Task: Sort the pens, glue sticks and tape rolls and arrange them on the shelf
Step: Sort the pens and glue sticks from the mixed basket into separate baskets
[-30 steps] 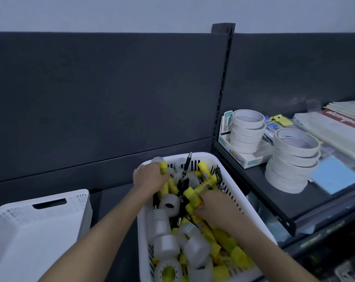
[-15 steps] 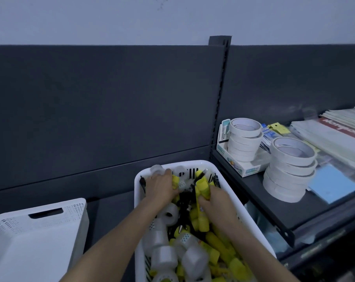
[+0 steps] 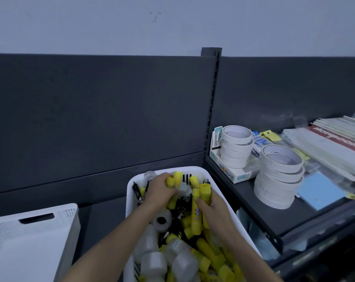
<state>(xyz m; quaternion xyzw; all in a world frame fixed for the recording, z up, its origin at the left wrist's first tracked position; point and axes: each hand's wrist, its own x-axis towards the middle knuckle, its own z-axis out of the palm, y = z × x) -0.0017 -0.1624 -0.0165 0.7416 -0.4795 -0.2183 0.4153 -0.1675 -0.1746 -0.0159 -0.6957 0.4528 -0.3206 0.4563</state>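
Observation:
A white slotted basket (image 3: 223, 192) in front of me is full of yellow glue sticks, clear tape rolls (image 3: 162, 220) and black pens (image 3: 136, 192), all mixed. My left hand (image 3: 159, 190) is at the basket's far end, closed around a few yellow glue sticks (image 3: 173, 180). My right hand (image 3: 213, 208) is beside it, gripping a bunch of glue sticks (image 3: 203, 193), with one long stick (image 3: 196, 216) hanging down from it. The dark shelf (image 3: 260, 218) lies to the right.
On the shelf stand two stacks of white tape rolls (image 3: 236, 147) (image 3: 278, 176), the rear one in a small cardboard box (image 3: 236, 176). Blue paper (image 3: 319, 192) and notebooks (image 3: 327, 143) lie further right. A second white basket (image 3: 34, 237) sits at the lower left.
Both hands have moved toward the far end of the basket and gathered more glue sticks. The right hand now holds its bunch more upright.

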